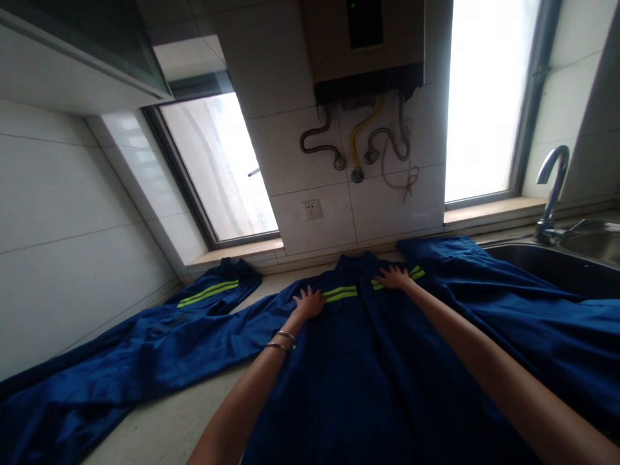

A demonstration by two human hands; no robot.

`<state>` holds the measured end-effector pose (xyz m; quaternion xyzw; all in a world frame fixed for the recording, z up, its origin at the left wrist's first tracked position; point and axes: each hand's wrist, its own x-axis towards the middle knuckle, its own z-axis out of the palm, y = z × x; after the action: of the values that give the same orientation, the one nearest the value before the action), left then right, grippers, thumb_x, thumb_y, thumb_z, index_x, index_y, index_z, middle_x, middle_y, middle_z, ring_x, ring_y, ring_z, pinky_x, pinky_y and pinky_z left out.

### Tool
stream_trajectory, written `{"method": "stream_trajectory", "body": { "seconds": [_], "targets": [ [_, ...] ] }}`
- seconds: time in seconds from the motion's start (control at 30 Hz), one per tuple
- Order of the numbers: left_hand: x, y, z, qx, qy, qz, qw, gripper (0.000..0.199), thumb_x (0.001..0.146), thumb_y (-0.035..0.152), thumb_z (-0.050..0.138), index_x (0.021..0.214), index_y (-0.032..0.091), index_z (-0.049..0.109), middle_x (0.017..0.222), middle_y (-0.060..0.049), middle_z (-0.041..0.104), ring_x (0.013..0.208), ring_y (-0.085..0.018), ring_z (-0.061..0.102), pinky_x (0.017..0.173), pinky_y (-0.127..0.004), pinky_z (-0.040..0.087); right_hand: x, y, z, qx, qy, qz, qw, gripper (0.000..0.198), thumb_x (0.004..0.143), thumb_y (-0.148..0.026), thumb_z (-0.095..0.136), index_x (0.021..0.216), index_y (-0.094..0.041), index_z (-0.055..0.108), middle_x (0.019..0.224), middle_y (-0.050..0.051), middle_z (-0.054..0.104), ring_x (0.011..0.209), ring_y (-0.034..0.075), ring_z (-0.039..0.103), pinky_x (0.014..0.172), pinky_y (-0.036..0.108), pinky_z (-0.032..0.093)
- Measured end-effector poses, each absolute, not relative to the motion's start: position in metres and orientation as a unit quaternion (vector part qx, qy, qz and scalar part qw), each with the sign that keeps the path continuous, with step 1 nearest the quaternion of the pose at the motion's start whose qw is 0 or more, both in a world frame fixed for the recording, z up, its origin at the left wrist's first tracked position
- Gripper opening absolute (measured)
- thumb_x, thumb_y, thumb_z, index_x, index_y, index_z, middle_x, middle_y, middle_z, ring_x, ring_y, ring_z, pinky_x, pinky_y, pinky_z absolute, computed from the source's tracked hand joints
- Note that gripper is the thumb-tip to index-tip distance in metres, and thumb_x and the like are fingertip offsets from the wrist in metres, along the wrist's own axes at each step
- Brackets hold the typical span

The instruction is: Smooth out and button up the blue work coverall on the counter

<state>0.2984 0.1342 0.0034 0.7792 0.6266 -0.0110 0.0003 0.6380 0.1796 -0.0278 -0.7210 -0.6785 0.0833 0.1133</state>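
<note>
I see a dark blue cloth work jacket (368, 361) with yellow-green reflective stripes spread flat and front-up on the pale counter, collar toward the tiled wall, its sleeves stretched out to the left and right, the left cuff near the window sill.

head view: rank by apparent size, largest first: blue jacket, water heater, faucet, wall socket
1. blue jacket, spread over the counter, by far the largest, though nearest the camera.
2. water heater, cut off at the top edge.
3. faucet.
4. wall socket, smallest.
</note>
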Motion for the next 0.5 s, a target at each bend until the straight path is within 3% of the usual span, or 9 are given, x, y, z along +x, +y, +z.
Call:
{"method": "stream_trajectory", "body": {
  "seconds": [0.2,0.3,0.4,0.5],
  "targets": [
    [0.349,0.085,0.007,0.857,0.509,0.074,-0.014,0.062,0.09,0.055,0.02,0.143,0.023,0.022,0.152,-0.01,0.015,0.138,-0.034,0.009,0.107,-0.057,0.017,0.69,0.16,0.014,-0.745,-0.651,-0.042,0.139,0.051,0.09,-0.05,0.033,0.133,-0.024,0.045,0.143,0.014,0.032,0.132,0.034,0.023,0.101,0.062,0.005],
    [0.373,0.06,0.014,0.896,0.432,0.101,0.005,0.061,0.091,0.057,0.015,0.144,0.029,0.017,0.153,-0.006,0.012,0.139,-0.031,0.007,0.108,-0.055,0.017,0.742,0.141,0.034,-0.814,-0.565,-0.022,0.131,0.044,0.091,-0.044,0.036,0.121,-0.02,0.057,0.137,0.018,0.04,0.128,0.036,0.029,0.098,0.064,0.008],
    [0.393,0.052,0.017,0.914,0.39,0.102,0.042,0.055,0.091,0.056,0.013,0.143,0.037,0.019,0.153,-0.002,0.011,0.139,-0.03,0.007,0.108,-0.056,0.016,0.788,0.121,0.05,-0.837,-0.518,0.046,0.17,0.042,0.091,-0.037,0.042,0.107,-0.006,0.064,0.12,0.027,0.053,0.116,0.034,0.045,0.094,0.054,0.022],
    [0.403,0.058,0.008,0.905,0.408,0.095,0.075,0.053,0.092,0.054,0.012,0.14,0.037,0.026,0.152,-0.001,0.014,0.139,-0.03,0.009,0.107,-0.057,0.017,0.817,0.104,0.063,-0.818,-0.531,0.082,0.206,0.047,0.088,-0.037,0.041,0.09,0.003,0.068,0.093,0.025,0.063,0.092,0.024,0.059,0.077,0.037,0.036]
  ]
}}
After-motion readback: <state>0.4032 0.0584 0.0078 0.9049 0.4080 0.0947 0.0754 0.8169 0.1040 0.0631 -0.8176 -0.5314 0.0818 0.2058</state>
